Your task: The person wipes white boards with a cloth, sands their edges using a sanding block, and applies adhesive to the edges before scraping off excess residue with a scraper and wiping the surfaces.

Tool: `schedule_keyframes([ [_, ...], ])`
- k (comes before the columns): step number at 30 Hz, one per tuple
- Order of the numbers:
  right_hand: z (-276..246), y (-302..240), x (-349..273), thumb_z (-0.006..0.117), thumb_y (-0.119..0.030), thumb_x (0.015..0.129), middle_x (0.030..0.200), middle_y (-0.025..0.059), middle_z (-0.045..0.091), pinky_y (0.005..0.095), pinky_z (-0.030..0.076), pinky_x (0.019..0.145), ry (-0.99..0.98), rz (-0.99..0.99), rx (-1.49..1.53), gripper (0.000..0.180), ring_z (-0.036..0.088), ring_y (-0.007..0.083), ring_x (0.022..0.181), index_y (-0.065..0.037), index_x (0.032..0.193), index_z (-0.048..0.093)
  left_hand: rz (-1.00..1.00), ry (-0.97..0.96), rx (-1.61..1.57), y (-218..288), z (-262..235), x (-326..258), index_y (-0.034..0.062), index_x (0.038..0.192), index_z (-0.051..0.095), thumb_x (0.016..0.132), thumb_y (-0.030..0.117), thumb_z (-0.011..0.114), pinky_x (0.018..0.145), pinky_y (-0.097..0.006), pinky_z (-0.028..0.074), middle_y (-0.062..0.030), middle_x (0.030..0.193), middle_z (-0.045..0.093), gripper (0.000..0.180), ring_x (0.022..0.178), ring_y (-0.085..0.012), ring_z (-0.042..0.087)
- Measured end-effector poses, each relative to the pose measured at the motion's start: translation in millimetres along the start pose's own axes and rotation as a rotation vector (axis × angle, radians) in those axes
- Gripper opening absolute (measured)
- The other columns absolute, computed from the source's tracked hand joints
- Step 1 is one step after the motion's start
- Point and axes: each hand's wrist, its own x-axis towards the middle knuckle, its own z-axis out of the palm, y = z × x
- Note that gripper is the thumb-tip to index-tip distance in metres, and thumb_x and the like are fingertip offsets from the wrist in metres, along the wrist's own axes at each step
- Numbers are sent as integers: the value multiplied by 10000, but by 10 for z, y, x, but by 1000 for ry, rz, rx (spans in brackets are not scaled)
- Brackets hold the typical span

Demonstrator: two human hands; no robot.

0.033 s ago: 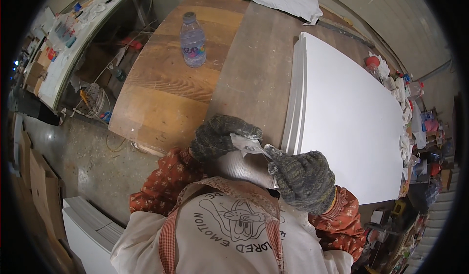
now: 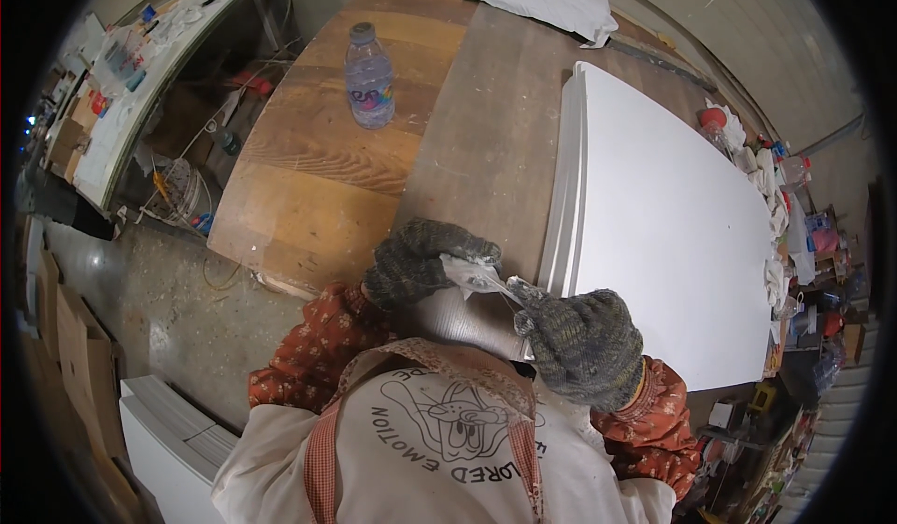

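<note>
Grey knit gloves: we see left hand, right hand pinching opposite ends of whitish film, just left of white panel stack. Film could tear, we judge, if tugged harder; thick knit could let it slip. Some fingertips hidden; film's kind unclear; right hand covers stack's near corner.

My left hand covers one end of the thin white scrap, and my right hand hides the other; I can't tell what it's made of. That right hand also blocks my view of part of the white board stack. The top edge crops a white bundle. The clutter far right is too small to sort out.
</note>
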Motion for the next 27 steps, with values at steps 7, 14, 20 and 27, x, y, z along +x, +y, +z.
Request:
schedule_keyframes([
  [7, 18, 72, -20, 643, -135, 740, 766, 80, 652, 353, 424, 558, -162, 12, -56, 412, 589, 213, 581, -9, 1129, 594, 23, -43, 35, -62, 40, 14, 39, 1110, 600, 839, 70, 616, 878, -349, 483, -143, 1067, 641, 273, 1012, -237, 612],
  [14, 113, 46, 60, 635, -164, 785, 781, 99, 657, 343, 455, 558, -128, 10, -47, 351, 619, 215, 618, -15, 1102, 613, -63, -55, 4, 80, 57, 22, 6, 1125, 582, 857, 84, 602, 873, -332, 484, -123, 1058, 644, 280, 991, -191, 611],
  [20, -3, -25, -40, 612, -129, 837, 902, 74, 658, 263, 525, 675, -132, 581, 628, 300, 636, 181, 727, -44, 1124, 598, -36, -17, 180, 196, 44, -14, -1, 1146, 573, 833, 79, 631, 857, -324, 496, -110, 1052, 647, 328, 955, -173, 622],
  [27, 156, -391, -156, 599, -108, 877, 952, 63, 651, 202, 503, 656, 269, 1050, 1262, 269, 600, 88, 752, -6, 1126, 598, -364, -96, -242, 386, -3, 36, 0, 1082, 626, 819, 121, 669, 762, -325, 531, -150, 980, 659, 292, 877, -194, 645],
])
